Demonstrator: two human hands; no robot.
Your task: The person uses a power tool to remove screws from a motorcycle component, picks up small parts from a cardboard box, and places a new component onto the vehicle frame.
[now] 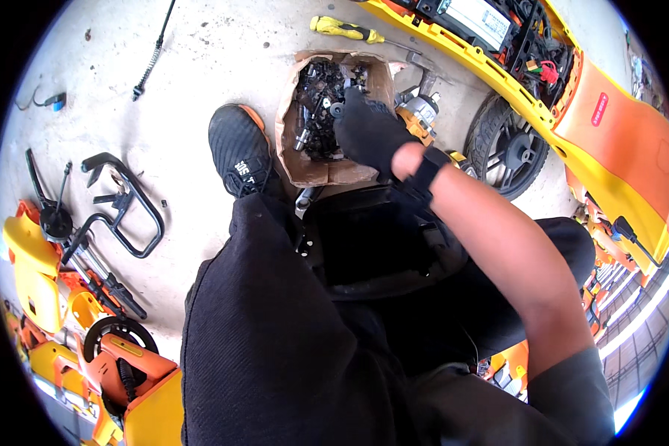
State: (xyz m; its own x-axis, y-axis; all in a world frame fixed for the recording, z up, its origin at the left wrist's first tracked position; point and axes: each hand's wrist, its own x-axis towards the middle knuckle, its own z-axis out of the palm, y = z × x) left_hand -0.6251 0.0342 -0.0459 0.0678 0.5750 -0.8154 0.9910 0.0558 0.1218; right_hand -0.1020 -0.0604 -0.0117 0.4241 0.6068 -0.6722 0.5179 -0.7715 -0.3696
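My right hand (pixel 368 130), in a black glove with a dark band at the wrist, is over the right side of an open cardboard box (pixel 290 160). Its fingers curl down toward the box, and what they hold, if anything, is hidden. A small grey round piece (pixel 337 110) shows right beside the fingers. Loose dark bolts and small metal hardware (pixel 318 111) fill the box. Just below the box, between my legs, lies a black hollow plastic part (pixel 323 256). My left hand is out of view.
A yellow-handled tool (pixel 346 30) lies beyond the box. To the right are a metal power tool (pixel 422 111), a black wheel (pixel 509 145) and a yellow-orange vehicle body (pixel 609 141). A black tubular frame (pixel 156 219) and yellow-orange parts (pixel 33 256) lie at left, near my shoe (pixel 239 149).
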